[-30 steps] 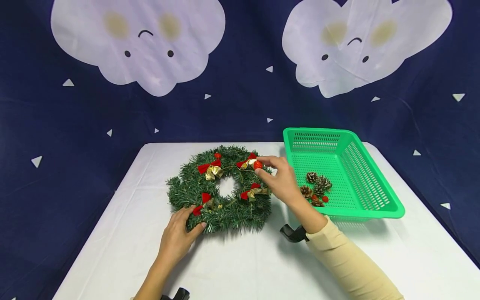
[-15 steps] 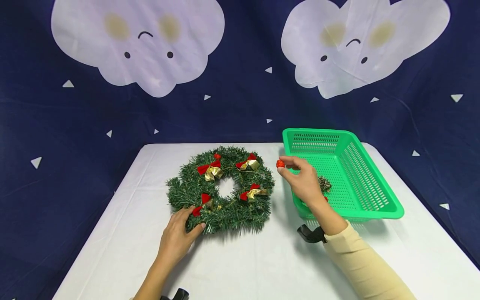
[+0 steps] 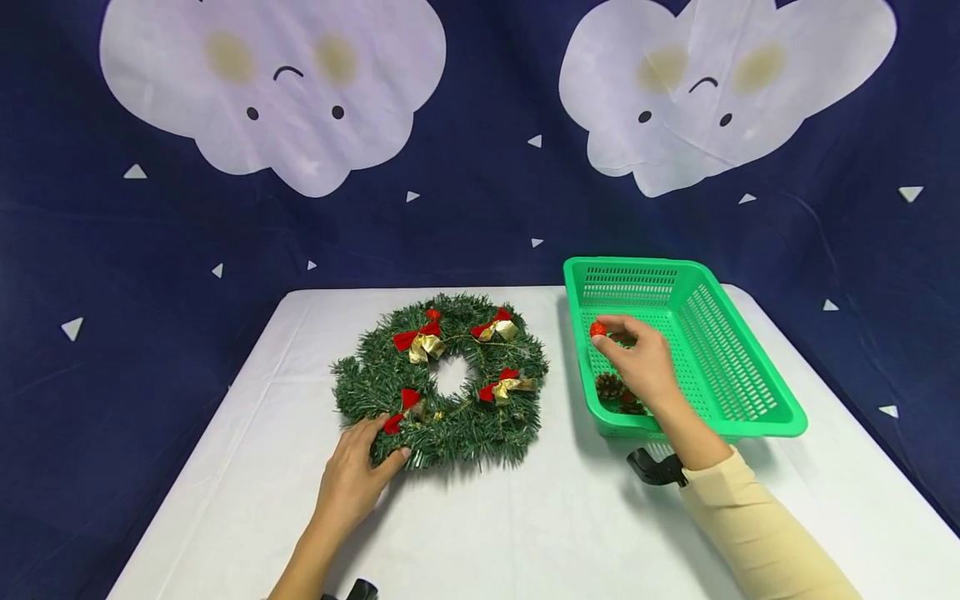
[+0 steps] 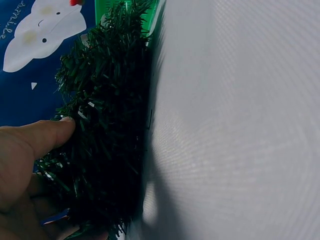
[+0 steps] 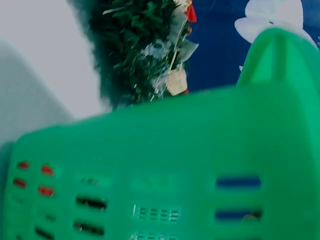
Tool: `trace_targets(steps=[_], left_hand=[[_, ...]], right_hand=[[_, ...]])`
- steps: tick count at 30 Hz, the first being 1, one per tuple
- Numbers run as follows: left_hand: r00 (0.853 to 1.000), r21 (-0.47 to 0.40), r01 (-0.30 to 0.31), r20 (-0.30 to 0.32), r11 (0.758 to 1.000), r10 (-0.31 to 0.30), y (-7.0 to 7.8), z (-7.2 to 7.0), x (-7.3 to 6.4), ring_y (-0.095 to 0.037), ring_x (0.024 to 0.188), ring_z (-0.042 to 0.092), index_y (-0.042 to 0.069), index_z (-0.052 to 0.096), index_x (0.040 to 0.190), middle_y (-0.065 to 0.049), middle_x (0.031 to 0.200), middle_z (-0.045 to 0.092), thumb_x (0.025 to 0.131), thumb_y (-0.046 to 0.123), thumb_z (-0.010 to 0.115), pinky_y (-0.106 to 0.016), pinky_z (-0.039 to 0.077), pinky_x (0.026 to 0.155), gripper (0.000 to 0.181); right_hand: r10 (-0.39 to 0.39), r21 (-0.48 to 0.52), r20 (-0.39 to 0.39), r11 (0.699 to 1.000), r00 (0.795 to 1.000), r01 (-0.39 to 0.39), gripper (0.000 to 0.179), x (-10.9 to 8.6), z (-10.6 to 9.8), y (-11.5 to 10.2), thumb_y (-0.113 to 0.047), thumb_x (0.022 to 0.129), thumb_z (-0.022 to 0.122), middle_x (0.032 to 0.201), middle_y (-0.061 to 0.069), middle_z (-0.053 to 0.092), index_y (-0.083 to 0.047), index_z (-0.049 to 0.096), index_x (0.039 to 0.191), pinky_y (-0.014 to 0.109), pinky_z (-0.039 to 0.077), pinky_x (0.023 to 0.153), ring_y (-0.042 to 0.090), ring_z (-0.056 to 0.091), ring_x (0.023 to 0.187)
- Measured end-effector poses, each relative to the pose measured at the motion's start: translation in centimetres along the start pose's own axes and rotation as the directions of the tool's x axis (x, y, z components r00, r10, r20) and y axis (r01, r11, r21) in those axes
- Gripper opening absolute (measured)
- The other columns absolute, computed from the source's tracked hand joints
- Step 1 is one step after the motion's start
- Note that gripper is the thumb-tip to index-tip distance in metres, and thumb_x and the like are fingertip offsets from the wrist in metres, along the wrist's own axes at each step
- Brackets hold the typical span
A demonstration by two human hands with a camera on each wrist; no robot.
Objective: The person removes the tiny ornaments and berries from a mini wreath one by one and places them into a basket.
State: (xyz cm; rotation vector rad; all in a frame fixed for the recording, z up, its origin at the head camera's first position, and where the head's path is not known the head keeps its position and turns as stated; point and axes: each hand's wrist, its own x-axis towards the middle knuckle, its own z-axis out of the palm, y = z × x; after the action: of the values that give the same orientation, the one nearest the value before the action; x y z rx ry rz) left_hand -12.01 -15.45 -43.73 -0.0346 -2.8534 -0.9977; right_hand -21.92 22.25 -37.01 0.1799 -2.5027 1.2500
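A green Christmas wreath (image 3: 480, 433) with red velvet bows and gold bells lies on the table. At its near left edge my left hand (image 3: 354, 477) grips it, fingers on top by a red bow; the left wrist view shows my thumb (image 4: 60, 132) pressed against the tinsel (image 4: 105, 90). My right hand (image 3: 642, 363) is over the green plastic basket (image 3: 757, 350), pinching a small, bumpy red berry ornament (image 3: 597, 329) between thumb and fingertips. Under that hand, pine cones (image 3: 609, 385) show in part on the basket floor.
In the right wrist view the basket's side wall (image 5: 165, 145) fills the lower part, with red bits behind its slots. A white cloth (image 3: 465, 533) covers the table. Behind stands a dark blue backdrop (image 3: 495, 217) with white clouds.
My right hand has moved right with the red berry ornament, from over the wreath's right side to over the basket. My left hand and the wreath have stayed in place.
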Motion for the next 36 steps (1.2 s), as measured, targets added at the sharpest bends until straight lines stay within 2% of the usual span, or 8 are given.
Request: trace_targets(steps=[3,9,11,18,27,36], left_hand=[[1.000,0.000,-0.002,-0.001,1.000,0.002,0.0,0.0,0.0,-0.043,0.136,0.034,0.006,0.045,0.139,-0.026,0.144,0.041,0.086,0.035,0.067,-0.065,0.031,0.105,0.065],[1.000,-0.001,0.005,0.002,1.000,-0.005,0.0,0.1,0.1,-0.043,0.136,0.034,0.005,0.046,0.139,-0.026,0.144,0.041,0.085,0.035,0.067,-0.065,0.031,0.105,0.065],[1.000,0.001,0.007,0.003,1.000,-0.007,0.0,0.0,0.1,-0.043,0.136,0.034,0.005,0.046,0.139,-0.026,0.144,0.041,0.085,0.035,0.067,-0.064,0.031,0.106,0.064],[1.000,0.009,0.002,-0.005,1.000,-0.002,0.0,0.0,0.0,-0.044,0.136,0.034,0.005,0.045,0.139,-0.027,0.144,0.041,0.086,0.035,0.067,-0.065,0.031,0.105,0.064],[1.000,0.003,0.004,-0.011,1.000,-0.004,0.0,0.1,0.1,-0.043,0.135,0.035,0.005,0.047,0.138,-0.027,0.143,0.041,0.085,0.034,0.068,-0.064,0.032,0.105,0.065],[1.000,0.004,0.001,-0.009,1.000,-0.001,0.1,0.0,0.0,-0.043,0.135,0.035,0.005,0.046,0.138,-0.027,0.143,0.041,0.085,0.034,0.067,-0.064,0.032,0.105,0.064]], right_hand=[[0.024,-0.023,0.014,0.999,1.000,-0.024,0.038,-0.1,-0.5,0.6,-0.031,0.089,0.064,0.109,0.011,0.068,-0.010,0.063,0.121,0.025,0.048,0.081,-0.004,0.052,0.088],[0.058,-0.080,0.055,0.995,0.997,-0.053,0.038,-0.2,-1.7,1.5,-0.032,0.091,0.062,0.112,0.013,0.067,-0.012,0.062,0.123,0.023,0.049,0.072,0.021,0.061,0.097],[0.062,-0.101,0.064,0.993,0.996,-0.055,0.037,-0.2,-2.1,1.7,-0.031,0.091,0.062,0.113,0.014,0.067,-0.012,0.062,0.123,0.023,0.049,0.071,0.025,0.062,0.097],[0.087,-0.164,0.105,0.984,0.991,-0.069,0.037,-0.2,-3.0,2.9,-0.029,0.091,0.061,0.108,0.016,0.067,-0.009,0.062,0.123,0.027,0.049,0.068,0.024,0.061,0.091],[0.108,-0.212,0.167,0.975,0.980,-0.072,0.036,-0.2,-3.9,3.5,-0.030,0.090,0.062,0.107,0.015,0.069,-0.010,0.063,0.120,0.030,0.048,0.069,0.025,0.061,0.092],[0.152,-0.264,0.256,0.961,0.954,-0.082,0.034,-0.3,-4.3,4.1,-0.027,0.091,0.062,0.110,0.019,0.067,-0.008,0.063,0.119,0.030,0.048,0.066,0.030,0.063,0.095]])
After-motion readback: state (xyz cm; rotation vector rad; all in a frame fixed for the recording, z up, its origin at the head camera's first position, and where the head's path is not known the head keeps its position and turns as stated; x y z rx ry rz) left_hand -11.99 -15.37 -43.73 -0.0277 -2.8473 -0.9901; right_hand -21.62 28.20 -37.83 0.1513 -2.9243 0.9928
